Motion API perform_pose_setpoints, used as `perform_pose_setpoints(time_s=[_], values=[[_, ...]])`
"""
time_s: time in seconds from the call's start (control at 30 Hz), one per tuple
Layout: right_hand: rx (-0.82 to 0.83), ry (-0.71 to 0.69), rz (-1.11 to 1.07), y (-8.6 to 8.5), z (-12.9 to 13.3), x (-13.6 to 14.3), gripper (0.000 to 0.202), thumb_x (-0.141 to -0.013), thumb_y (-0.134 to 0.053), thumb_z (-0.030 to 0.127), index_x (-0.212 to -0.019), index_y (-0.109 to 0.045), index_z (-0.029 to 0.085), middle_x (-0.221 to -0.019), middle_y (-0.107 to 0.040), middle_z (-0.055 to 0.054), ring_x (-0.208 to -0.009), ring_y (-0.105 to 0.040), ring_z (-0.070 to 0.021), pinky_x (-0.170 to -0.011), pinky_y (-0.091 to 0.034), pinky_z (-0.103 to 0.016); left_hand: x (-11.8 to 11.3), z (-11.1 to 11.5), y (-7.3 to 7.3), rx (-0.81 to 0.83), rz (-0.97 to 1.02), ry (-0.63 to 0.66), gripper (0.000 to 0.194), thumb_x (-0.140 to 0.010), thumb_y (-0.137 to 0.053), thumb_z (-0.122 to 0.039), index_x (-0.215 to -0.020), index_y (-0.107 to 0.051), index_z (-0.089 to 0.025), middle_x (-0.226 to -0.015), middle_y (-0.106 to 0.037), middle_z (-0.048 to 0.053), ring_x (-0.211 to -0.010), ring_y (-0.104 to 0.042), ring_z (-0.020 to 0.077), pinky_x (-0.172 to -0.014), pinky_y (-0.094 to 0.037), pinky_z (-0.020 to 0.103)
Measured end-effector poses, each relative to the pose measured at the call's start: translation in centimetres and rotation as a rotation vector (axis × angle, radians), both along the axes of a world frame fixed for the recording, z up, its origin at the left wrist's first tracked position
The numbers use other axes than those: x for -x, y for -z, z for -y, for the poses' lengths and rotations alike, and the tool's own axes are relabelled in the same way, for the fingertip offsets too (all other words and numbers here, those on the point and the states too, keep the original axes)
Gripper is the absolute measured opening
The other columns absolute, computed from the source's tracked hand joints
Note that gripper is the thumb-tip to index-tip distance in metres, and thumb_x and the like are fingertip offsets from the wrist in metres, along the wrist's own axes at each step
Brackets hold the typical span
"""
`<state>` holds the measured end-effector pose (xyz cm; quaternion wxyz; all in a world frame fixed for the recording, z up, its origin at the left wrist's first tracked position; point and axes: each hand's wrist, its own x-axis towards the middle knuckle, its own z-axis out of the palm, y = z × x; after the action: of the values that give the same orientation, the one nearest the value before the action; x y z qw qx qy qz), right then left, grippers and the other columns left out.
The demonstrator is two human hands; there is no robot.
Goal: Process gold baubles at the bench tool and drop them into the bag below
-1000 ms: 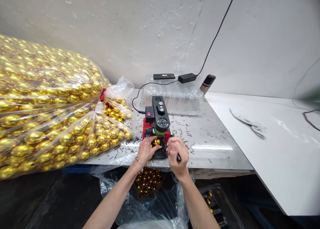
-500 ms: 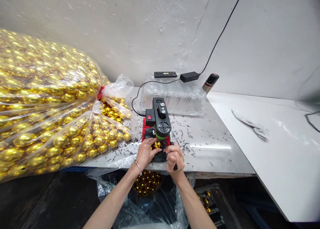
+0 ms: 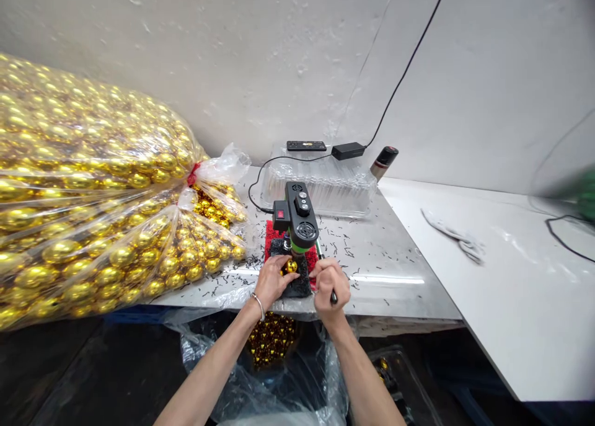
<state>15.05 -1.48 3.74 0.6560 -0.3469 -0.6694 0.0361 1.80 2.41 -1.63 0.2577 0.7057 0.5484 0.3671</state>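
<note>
Pinching a shiny gold ball (image 3: 291, 266) in the head view, the left hand (image 3: 271, 282) has thumb and fingers drawn narrow about it, just below the near end of the black device (image 3: 301, 212) and over the black pad (image 3: 297, 288)! Across from it, the right hand (image 3: 331, 283) is wrapped round a handle (image 3: 333, 297), near the red mat (image 3: 313, 261). Now, that ball: it looks light, hard and probably slippery, all gloss; if the shell is thin, a hard squeeze might dent or scratch it. Best hold, by my judgement: thumb and fingertips on opposite sides at its widest, clear of the device.
</note>
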Motion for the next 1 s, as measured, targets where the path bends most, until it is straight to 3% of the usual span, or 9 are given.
perform_pose_setpoints(time_s=[0.1, 0.17, 0.3, 0.4, 0.47, 0.57, 0.7, 0.83, 1.0], values=[[0.092, -0.007, -0.013, -2.6, 0.1, 0.0, 0.03, -0.091, -0.038, 0.012, -0.062, -0.041, 0.02, -0.063, -0.048, 0.0, -0.062, -0.049, -0.0123, -0.056, -0.038, -0.027, 0.8, 1.6, -0.7, 0.019, 0.114, -0.069, 0.036, -0.069, -0.075, -0.033, -0.101, -0.07, -0.018, -0.102, -0.071, 0.01, -0.096, -0.064, 0.0256, -0.09, -0.049, 0.039], [0.108, -0.016, -0.001, -3.4, 0.2, 0.1, 0.031, -0.091, -0.038, 0.012, -0.061, -0.041, 0.02, -0.062, -0.047, 0.0, -0.063, -0.049, -0.0128, -0.057, -0.037, -0.028, 1.6, 3.8, -0.9, 0.141, 0.214, -0.055, 0.038, -0.07, -0.074, -0.041, -0.101, -0.07, -0.019, -0.096, -0.071, 0.007, -0.088, -0.064, 0.0232, -0.083, -0.049, 0.036], [0.085, -0.009, -0.003, -2.9, 0.4, 0.3, 0.03, -0.091, -0.037, 0.011, -0.062, -0.042, 0.02, -0.061, -0.046, 0.0, -0.064, -0.048, -0.0131, -0.056, -0.036, -0.028, 2.2, 9.1, 1.2, 0.733, 0.519, 0.092, 0.043, -0.067, -0.071, -0.057, -0.073, -0.069, -0.015, -0.063, -0.064, 0.001, -0.057, -0.057, 0.0134, -0.056, -0.045, 0.025], [0.084, 0.003, -0.024, -2.2, 0.5, 0.5, 0.03, -0.091, -0.037, 0.011, -0.063, -0.042, 0.02, -0.062, -0.047, 0.0, -0.064, -0.048, -0.0133, -0.056, -0.036, -0.028, 2.0, 12.1, 4.2, 1.176, 0.841, -0.13, 0.051, -0.068, -0.068, -0.063, -0.065, -0.063, -0.012, -0.061, -0.063, 0.003, -0.049, -0.053, 0.0091, -0.05, -0.045, 0.022], [0.094, 0.005, -0.021, -2.0, 0.6, 0.5, 0.03, -0.091, -0.037, 0.012, -0.063, -0.043, 0.02, -0.062, -0.047, 0.0, -0.064, -0.048, -0.0133, -0.056, -0.037, -0.028, 2.0, 13.2, 5.8, 1.341, 1.048, -0.309, 0.045, -0.073, -0.068, -0.057, -0.074, -0.064, -0.012, -0.067, -0.065, 0.004, -0.052, -0.057, 0.0092, -0.054, -0.05, 0.023], [0.111, 0.003, 0.0, -2.0, 0.6, 0.4, 0.03, -0.091, -0.037, 0.012, -0.063, -0.044, 0.02, -0.063, -0.048, -0.001, -0.065, -0.049, -0.0136, -0.056, -0.038, -0.028, 2.6, 13.6, 5.9, 1.341, 1.252, -0.35, 0.02, -0.075, -0.074, -0.025, -0.087, -0.067, -0.011, -0.074, -0.067, 0.005, -0.062, -0.064, 0.0105, -0.06, -0.053, 0.021], [0.112, 0.016, -0.01, -1.9, 0.7, 0.4, 0.03, -0.091, -0.037, 0.012, -0.064, -0.046, 0.02, -0.062, -0.049, -0.001, -0.065, -0.05, -0.0138, -0.057, -0.039, -0.029, 3.6, 12.4, 2.2, 1.227, 1.381, -0.178, 0.036, -0.064, -0.071, 0.003, -0.097, -0.066, -0.011, -0.084, -0.069, 0.006, -0.08, -0.068, 0.0137, -0.072, -0.054, 0.019], [0.116, 0.013, -0.024, -1.7, 0.7, 0.5, 0.03, -0.091, -0.038, 0.013, -0.063, -0.046, 0.02, -0.063, -0.05, -0.001, -0.065, -0.049, -0.0137, -0.057, -0.039, -0.029, 4.0, 9.4, -1.7, 1.038, 1.355, -0.104, 0.041, -0.068, -0.072, -0.002, -0.106, -0.061, -0.013, -0.088, -0.067, 0.004, -0.082, -0.067, 0.0124, -0.078, -0.055, 0.019], [0.114, 0.005, 0.021, -1.6, 0.9, 0.3, 0.03, -0.09, -0.037, 0.011, -0.063, -0.044, 0.02, -0.063, -0.049, -0.001, -0.066, -0.051, -0.0136, -0.057, -0.04, -0.028, 3.6, 5.1, -3.0, 0.85, 1.248, -0.049, 0.042, -0.07, -0.077, -0.016, -0.108, -0.058, -0.019, -0.084, -0.065, -0.001, -0.054, -0.054, 0.0015, -0.043, -0.04, 0.01]])
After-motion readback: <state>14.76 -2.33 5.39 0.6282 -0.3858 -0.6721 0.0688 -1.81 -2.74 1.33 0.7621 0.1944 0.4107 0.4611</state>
